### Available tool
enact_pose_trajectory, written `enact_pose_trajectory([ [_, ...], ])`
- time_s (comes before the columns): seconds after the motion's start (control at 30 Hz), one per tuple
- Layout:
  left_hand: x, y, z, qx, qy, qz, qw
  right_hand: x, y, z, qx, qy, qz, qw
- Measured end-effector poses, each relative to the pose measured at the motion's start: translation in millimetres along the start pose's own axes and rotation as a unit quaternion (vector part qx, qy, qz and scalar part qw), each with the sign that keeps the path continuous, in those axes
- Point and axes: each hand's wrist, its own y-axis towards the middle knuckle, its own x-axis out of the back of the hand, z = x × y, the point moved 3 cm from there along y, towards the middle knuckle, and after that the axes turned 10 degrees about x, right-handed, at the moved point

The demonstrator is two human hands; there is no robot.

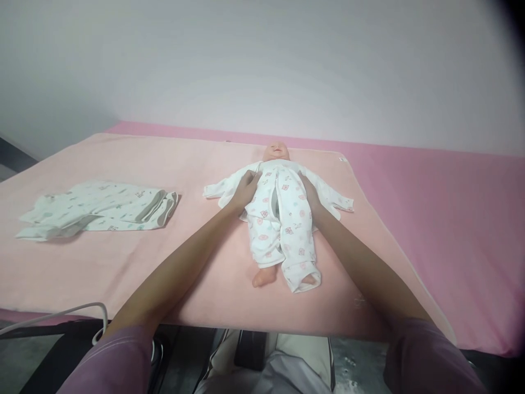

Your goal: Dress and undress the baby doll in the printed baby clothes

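A baby doll (276, 151) lies on its back, head toward the wall, in a white long-sleeved top (328, 194) with its arms spread. White baby trousers (297, 219) with pink prints cover its legs and reach up over its belly, with a gap at the crotch. One bare foot (264, 277) sticks out of a leg; the other is mostly inside its cuff. My left hand (246, 191) is closed on one side of the trousers' waist. My right hand (310, 192) grips the opposite side, its fingertips partly hidden.
Folded white printed baby clothes (102, 205) lie to the left on the peach mat (197, 284). Pink sheeting (435, 219) shows on the right, and a pale wall (262, 65) stands behind. A white cable (69, 310) runs by the table's front left edge.
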Motion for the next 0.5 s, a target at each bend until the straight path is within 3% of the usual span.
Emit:
enact_pose_trajectory([
  [0.13,2.2,4.7,3.4,0.069,-0.11,0.018,0.991,-0.3,9.9,-1.5,-0.016,0.124,0.027,0.992],
  [0.23,-0.5,6.4,1.2,0.062,-0.11,0.01,0.992,1.5,18.8,-2.6,-0.019,0.17,0.033,0.985],
  [0.4,-7.4,8.5,-4.8,-0.02,-0.014,-0.047,0.999,13.4,28.1,-10.0,0.001,-0.019,-0.048,0.999],
  [0.5,-7.1,4.9,-8.6,-0.024,0.036,-0.068,0.997,17.5,22.0,-4.2,0.029,-0.113,-0.092,0.989],
])
